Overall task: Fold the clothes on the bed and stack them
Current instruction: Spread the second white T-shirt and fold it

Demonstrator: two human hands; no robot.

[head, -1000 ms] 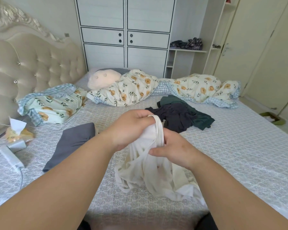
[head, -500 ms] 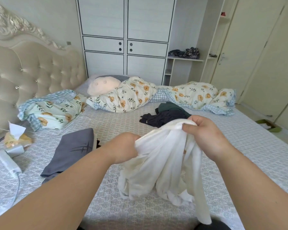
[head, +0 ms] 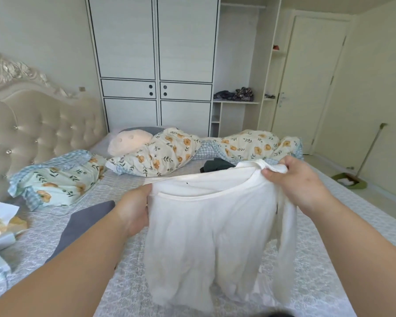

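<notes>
A white shirt [head: 206, 229] hangs spread out in the air over the bed [head: 329, 259], neckline up. My left hand [head: 135, 211] grips its left shoulder and my right hand [head: 300, 179] grips its right shoulder, a little higher. One sleeve dangles on the right. A folded grey garment [head: 82, 223] lies flat on the bed to the left, partly behind my left arm. A dark green and black heap of clothes [head: 217, 164] peeks out behind the shirt's collar, mostly hidden.
A floral duvet [head: 215, 149] stretches across the far side of the bed, with a floral pillow [head: 55, 181] and a pink cushion [head: 128, 141] near the tufted headboard [head: 32, 129]. A tissue pack [head: 2, 218] lies at the left edge. A green dustpan [head: 350, 181] sits on the floor at right.
Both hands have moved apart and upward, pulling the bunched white shirt open so it hangs flat by its shoulders. My view has tilted up.
</notes>
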